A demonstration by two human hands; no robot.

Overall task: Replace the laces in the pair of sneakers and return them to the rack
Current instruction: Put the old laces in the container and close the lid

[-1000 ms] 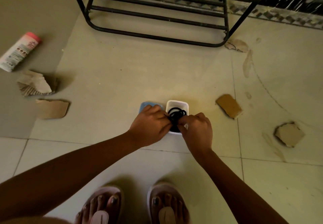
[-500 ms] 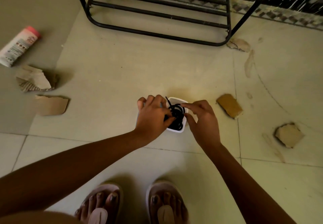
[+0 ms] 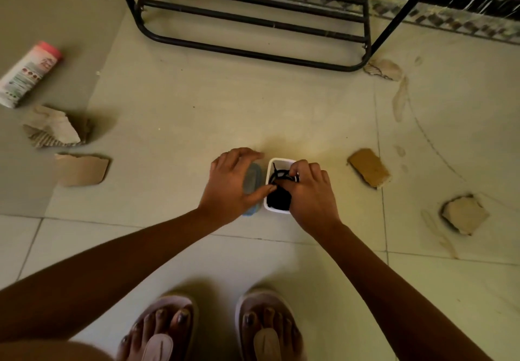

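A small white box (image 3: 282, 161) stands on the floor tiles in front of my feet, with black laces (image 3: 277, 176) coiled inside it. My right hand (image 3: 308, 193) is over the box, its fingers curled down onto the laces and pinching them. My left hand (image 3: 235, 182) lies beside the box on a blue lid (image 3: 252, 181), fingers spread, thumb reaching toward the laces. The black metal shoe rack (image 3: 253, 20) stands further off at the top. No sneakers are in view.
Torn cardboard pieces lie around: two at the left (image 3: 81, 168), one brown piece right of the box (image 3: 368, 170), another further right (image 3: 465, 215). A white bottle with a pink cap (image 3: 29, 73) lies at the far left. My sandalled feet (image 3: 213, 329) are at the bottom.
My left hand moved left off the box onto the blue lid. My right hand moved over the box and curled onto the laces.
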